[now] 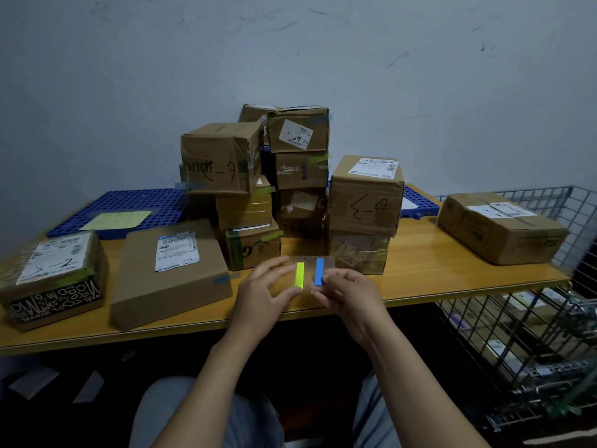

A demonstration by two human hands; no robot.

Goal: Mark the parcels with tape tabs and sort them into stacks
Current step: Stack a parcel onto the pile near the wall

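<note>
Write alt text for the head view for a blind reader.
The left hand holds a clear card with a yellow-green tab and a blue tab, which the right hand pinches. Cardboard parcels are stacked on the table behind.

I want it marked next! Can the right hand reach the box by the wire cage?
Probably yes: only bare table lies between the right hand and that box, though it is pinching the blue tab.

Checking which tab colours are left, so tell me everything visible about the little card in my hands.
The card is small, rectangular, see-through or tan, with tiny dots along its top edge. Two upright strips sit on it: a yellow-green strip left, a blue strip right. The left hand grips its left side; the right hand pinches its lower right. It hangs above the front of the table.
</note>
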